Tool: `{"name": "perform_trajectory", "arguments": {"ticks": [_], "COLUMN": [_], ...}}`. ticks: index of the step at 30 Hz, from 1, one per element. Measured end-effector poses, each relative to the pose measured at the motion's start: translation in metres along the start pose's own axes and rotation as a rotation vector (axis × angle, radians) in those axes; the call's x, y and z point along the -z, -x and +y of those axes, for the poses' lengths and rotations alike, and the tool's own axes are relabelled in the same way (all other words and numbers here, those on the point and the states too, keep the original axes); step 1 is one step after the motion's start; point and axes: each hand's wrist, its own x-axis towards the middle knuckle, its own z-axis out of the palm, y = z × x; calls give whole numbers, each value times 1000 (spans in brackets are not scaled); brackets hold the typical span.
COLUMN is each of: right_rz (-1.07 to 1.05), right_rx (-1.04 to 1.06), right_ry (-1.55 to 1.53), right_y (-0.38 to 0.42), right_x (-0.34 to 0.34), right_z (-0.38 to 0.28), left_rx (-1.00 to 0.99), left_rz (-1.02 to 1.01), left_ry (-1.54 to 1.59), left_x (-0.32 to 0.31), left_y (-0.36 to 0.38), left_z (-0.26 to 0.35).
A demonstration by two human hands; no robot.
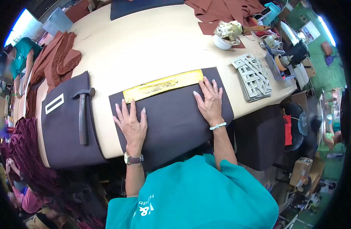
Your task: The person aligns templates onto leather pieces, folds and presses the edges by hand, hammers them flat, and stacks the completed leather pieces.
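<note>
A dark leather-like panel [171, 118] lies in front of me, its near part hanging over the table edge. Along its far side lies a long yellow strip [164, 86] with dark smudges in the middle. My left hand [131, 122] rests flat on the panel, fingers spread, fingertips at the strip's left end. At the strip's right end, my right hand [210, 100] also lies with fingers spread, touching the strip's edge and the panel. Neither hand grasps anything.
On the left, a hammer [82, 114] and a pale rectangular frame [54, 103] lie on dark panels [68, 133]. To the right are stacked slotted frames [252, 76] and a white cup [224, 43] with a brush [255, 28]. Reddish-brown pieces [217, 11] lie behind. Co-workers [24, 55] are at the left.
</note>
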Motion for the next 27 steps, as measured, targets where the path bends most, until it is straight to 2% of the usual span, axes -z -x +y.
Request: {"name": "perform_trajectory", "arguments": {"ticks": [21,23,25,27], "right_rz": [-21,13,30,-132], "right_rx": [5,85,132,130], "right_ry": [78,176,181,245], "right_y": [-6,-13,-26,-39], "right_x": [4,10,4,18], "right_z": [-6,-9,-5,-15], "left_rx": [-41,-72,-139,-139], "left_rz": [7,52,-3,-69], "left_ry": [-66,-116,-168,-204], "left_x": [1,7,7,8], "left_y": [-1,-3,-13,-17], "left_z": [1,6,7,6]}}
